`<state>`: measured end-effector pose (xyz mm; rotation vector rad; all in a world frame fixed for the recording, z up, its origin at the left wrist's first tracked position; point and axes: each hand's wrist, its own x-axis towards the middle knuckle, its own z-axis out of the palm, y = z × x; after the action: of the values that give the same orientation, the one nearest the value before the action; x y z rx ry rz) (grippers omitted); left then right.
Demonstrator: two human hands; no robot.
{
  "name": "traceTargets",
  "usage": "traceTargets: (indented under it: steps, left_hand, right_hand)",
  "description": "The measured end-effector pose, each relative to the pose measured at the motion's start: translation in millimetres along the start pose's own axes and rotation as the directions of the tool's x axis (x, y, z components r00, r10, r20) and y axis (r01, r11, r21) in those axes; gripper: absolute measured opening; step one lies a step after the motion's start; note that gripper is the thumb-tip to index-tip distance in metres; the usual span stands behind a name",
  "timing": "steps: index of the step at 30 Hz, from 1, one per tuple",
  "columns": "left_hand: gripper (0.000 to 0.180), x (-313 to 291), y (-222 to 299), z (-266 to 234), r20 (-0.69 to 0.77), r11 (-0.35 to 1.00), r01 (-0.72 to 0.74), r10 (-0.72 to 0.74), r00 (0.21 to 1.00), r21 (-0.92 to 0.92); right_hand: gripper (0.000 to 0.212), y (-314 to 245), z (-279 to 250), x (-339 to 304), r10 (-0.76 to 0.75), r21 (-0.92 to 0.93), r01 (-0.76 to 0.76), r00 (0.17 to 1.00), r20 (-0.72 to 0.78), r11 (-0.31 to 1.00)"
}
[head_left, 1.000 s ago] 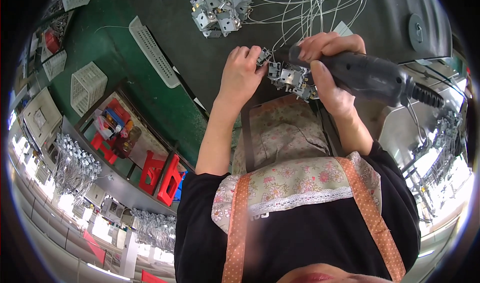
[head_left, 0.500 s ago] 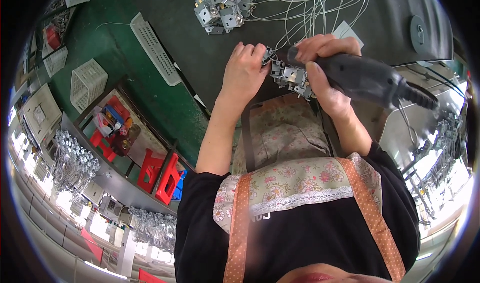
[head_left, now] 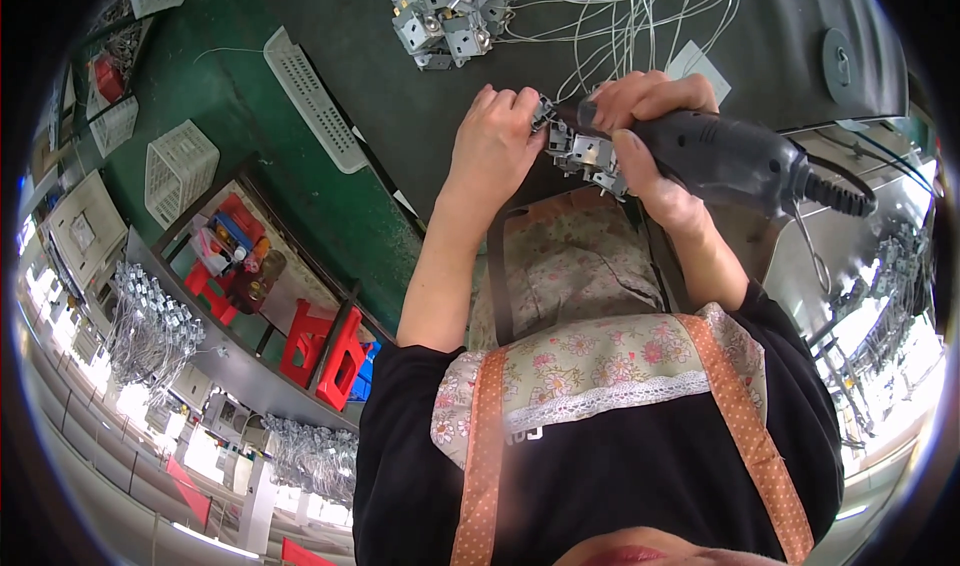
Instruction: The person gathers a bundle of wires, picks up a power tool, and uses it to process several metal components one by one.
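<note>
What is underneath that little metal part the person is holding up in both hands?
Below the metal part shows the flowered apron on the lap and the dark table edge. The left hand and right hand cover its sides.

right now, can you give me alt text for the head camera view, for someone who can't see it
Seen from above, a person in a floral apron holds a small metal part in the left hand while the right hand presses a dark power screwdriver to it over a dark workbench. More metal parts and white wires lie beyond.
</note>
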<state>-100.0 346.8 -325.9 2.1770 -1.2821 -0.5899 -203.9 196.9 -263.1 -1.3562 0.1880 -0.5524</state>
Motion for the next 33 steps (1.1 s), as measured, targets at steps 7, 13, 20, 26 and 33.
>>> traceTargets:
  steps: [7, 13, 20, 26, 33]
  left_hand:
    - [0.027, 1, 1, -1, 0.002, 1.0, -0.004, 0.004, 1.0, 0.015]
    - [0.028, 1, 0, 0, 0.025, 1.0, 0.014, -0.014, 1.0, 0.003]
    - [0.029, 0, -1, -1, 0.029, 1.0, 0.01, -0.011, 1.0, 0.006]
    - [0.03, 1, -6, 2, 0.02, 1.0, -0.007, 0.007, 1.0, 0.0]
    - [0.033, 0, -11, 3, -0.011, 1.0, -0.006, 0.007, 1.0, 0.031]
  right_hand:
    - [0.031, 0, -1, 2, 0.004, 0.004, -0.004, 1.0, 0.005, 1.0]
    - [0.028, -1, 0, -1, -0.013, -0.026, 0.015, 0.998, 0.069, 1.0]
    - [0.027, 3, 1, 4, 0.027, -0.041, -0.03, 0.997, -0.072, 0.999]
    - [0.027, 10, 0, 2, 0.025, -0.075, -0.03, 0.998, -0.063, 0.997]
    - [0.027, 15, -1, 12, -0.005, 0.005, 0.006, 0.991, -0.137, 1.0]
